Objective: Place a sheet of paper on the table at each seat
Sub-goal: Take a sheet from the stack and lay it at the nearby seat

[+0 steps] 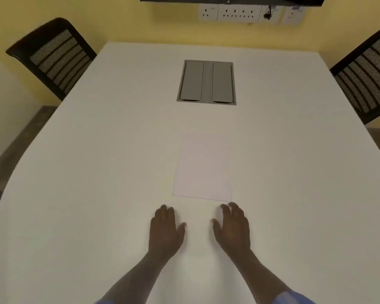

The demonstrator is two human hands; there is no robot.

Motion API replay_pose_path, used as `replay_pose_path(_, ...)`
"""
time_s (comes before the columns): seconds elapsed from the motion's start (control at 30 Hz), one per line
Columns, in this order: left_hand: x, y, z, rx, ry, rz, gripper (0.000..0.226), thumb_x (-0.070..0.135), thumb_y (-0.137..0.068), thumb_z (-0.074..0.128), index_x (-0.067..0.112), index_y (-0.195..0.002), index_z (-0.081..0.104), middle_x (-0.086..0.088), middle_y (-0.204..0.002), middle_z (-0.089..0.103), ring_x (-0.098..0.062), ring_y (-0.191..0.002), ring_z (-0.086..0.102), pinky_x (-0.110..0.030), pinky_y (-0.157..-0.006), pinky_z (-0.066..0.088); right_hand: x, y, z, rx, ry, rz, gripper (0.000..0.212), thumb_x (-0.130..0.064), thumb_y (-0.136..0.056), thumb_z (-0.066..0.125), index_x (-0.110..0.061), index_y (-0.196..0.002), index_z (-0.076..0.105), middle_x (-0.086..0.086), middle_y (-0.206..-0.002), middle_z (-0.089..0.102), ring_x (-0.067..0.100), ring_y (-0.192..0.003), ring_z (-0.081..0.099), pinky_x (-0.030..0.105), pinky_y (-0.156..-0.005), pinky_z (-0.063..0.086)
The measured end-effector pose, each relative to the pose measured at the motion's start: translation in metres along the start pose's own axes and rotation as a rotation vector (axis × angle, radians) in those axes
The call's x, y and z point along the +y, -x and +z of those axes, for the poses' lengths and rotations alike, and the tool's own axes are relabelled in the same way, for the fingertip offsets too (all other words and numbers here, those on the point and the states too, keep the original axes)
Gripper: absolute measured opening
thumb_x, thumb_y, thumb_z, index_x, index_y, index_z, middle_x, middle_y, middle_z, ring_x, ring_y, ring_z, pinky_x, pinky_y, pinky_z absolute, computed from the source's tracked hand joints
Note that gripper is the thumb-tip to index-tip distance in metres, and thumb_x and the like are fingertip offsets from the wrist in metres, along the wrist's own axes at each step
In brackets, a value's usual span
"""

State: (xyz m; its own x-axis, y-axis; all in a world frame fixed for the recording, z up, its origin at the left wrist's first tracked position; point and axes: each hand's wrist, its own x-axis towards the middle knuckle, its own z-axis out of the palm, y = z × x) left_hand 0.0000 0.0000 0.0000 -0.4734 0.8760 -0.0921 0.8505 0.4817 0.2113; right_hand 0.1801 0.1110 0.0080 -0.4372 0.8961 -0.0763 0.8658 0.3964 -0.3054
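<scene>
A white sheet or small stack of paper (pixel 203 166) lies flat on the white table (pixel 97 172), in the middle, just beyond my hands. My left hand (pixel 166 231) hovers palm down a little short of the paper's near left corner, fingers apart, holding nothing. My right hand (pixel 234 229) is palm down with its fingertips almost at the paper's near right corner; I cannot tell whether they touch it. Both hands are empty. Whether the paper is one sheet or several is not discernible.
A grey cable hatch (pixel 206 82) is set into the table beyond the paper. Black mesh-backed chairs stand at the far left (pixel 53 58) and far right (pixel 369 75). Wall sockets (pixel 237 13) and a screen's lower edge sit on the yellow wall.
</scene>
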Motion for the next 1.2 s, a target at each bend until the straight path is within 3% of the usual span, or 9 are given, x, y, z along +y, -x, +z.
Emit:
replay_pose_path(0.07, 0.007, -0.020, -0.008, 0.020, 0.102, -0.082, 0.058, 0.041, -0.090, 0.062, -0.001, -0.129, 0.056, -0.018, -0.121, 0.058, -0.038, -0.108, 0.059, -0.044, -0.083, 0.052, -0.001, -0.014, -0.004, -0.003, -0.038, -0.003, 0.057, -0.037, -0.085, 0.067, -0.008, -0.133, 0.058, 0.019, -0.139, 0.054, 0.039, -0.124, 0.055, 0.046, -0.099, 0.049)
replay_pose_path(0.23, 0.027, -0.071, -0.022, -0.027, 0.395, -0.337, 0.070, 0.038, -0.094, 0.062, 0.001, -0.148, 0.036, -0.017, -0.137, 0.049, -0.036, -0.126, 0.049, -0.044, -0.101, 0.042, -0.001, -0.045, -0.003, -0.157, 0.014, 0.001, 0.069, -0.046, -0.093, 0.053, -0.015, -0.152, 0.035, 0.017, -0.164, 0.021, 0.033, -0.149, 0.026, 0.042, -0.119, 0.026)
replay_pose_path(0.47, 0.035, -0.108, -0.023, 0.011, 0.771, -0.681, 0.067, 0.029, -0.089, 0.071, 0.001, -0.144, 0.045, -0.021, -0.138, 0.053, -0.039, -0.128, 0.053, -0.046, -0.111, 0.042, 0.001, -0.050, 0.002, -0.163, 0.094, -0.021, 0.068, -0.053, -0.094, 0.045, -0.018, -0.151, 0.035, 0.015, -0.164, 0.022, 0.032, -0.147, 0.026, 0.043, -0.117, 0.026)
replay_pose_path(0.6, 0.034, -0.119, -0.026, -0.008, 0.932, -0.837, 0.059, 0.024, -0.086, 0.072, 0.006, -0.138, 0.051, -0.015, -0.138, 0.054, -0.034, -0.123, 0.058, -0.046, -0.104, 0.050, 0.002, -0.051, 0.003, -0.157, 0.087, -0.021, 0.067, -0.052, -0.093, 0.046, -0.017, -0.150, 0.037, 0.015, -0.163, 0.023, 0.033, -0.146, 0.027, 0.044, -0.116, 0.027)
replay_pose_path(0.73, 0.030, -0.123, -0.024, 0.028, 0.960, -0.855, 0.032, 0.011, -0.084, 0.070, 0.006, -0.114, 0.062, -0.011, -0.116, 0.068, -0.032, -0.106, 0.066, -0.035, -0.088, 0.055, 0.002, -0.052, 0.004, -0.162, 0.083, -0.014, 0.067, -0.052, -0.093, 0.046, -0.019, -0.150, 0.036, 0.014, -0.164, 0.021, 0.032, -0.147, 0.026, 0.043, -0.117, 0.026)
replay_pose_path(0.83, 0.030, -0.121, -0.024, 0.069, 0.926, -0.837, 0.011, 0.006, -0.082, 0.069, 0.007, -0.091, 0.061, -0.005, -0.091, 0.066, -0.034, -0.096, 0.068, -0.038, -0.082, 0.057, 0.003, -0.051, 0.003, -0.165, 0.080, -0.012, 0.066, -0.052, -0.093, 0.048, -0.019, -0.149, 0.038, 0.014, -0.164, 0.022, 0.032, -0.146, 0.028, 0.044, -0.116, 0.028)
replay_pose_path(0.93, 0.030, -0.117, -0.027, 0.079, 0.887, -0.833, 0.017, 0.013, -0.082, 0.077, 0.002, -0.083, 0.063, -0.009, -0.085, 0.070, -0.034, -0.091, 0.069, -0.042, -0.086, 0.057, 0.004, -0.050, 0.004, -0.138, 0.048, -0.008, 0.067, -0.049, -0.091, 0.053, -0.017, -0.149, 0.041, 0.018, -0.164, 0.022, 0.035, -0.144, 0.032, 0.045, -0.115, 0.029)
replay_pose_path(1.03, 0.028, -0.114, -0.030, 0.084, 0.854, -0.818, 0.024, 0.019, -0.084, 0.079, -0.001, -0.080, 0.066, -0.008, -0.079, 0.070, -0.032, -0.084, 0.068, -0.032, -0.075, 0.049, 0.005, -0.049, 0.006, -0.122, 0.034, -0.009, 0.072, -0.049, -0.091, 0.053, -0.018, -0.153, 0.035, 0.018, -0.165, 0.020, 0.034, -0.144, 0.032, 0.044, -0.114, 0.029)
replay_pose_path(1.2, 0.030, -0.109, -0.039, 0.123, 0.787, -0.776, 0.032, 0.020, -0.090, 0.073, 0.010, -0.065, 0.057, -0.002, -0.065, 0.061, -0.031, -0.073, 0.063, -0.030, -0.067, 0.043, 0.005, -0.051, 0.006, -0.123, 0.047, 0.002, 0.076, -0.050, -0.091, 0.053, -0.019, -0.156, 0.030, 0.016, -0.164, 0.022, 0.033, -0.144, 0.032, 0.044, -0.115, 0.029)
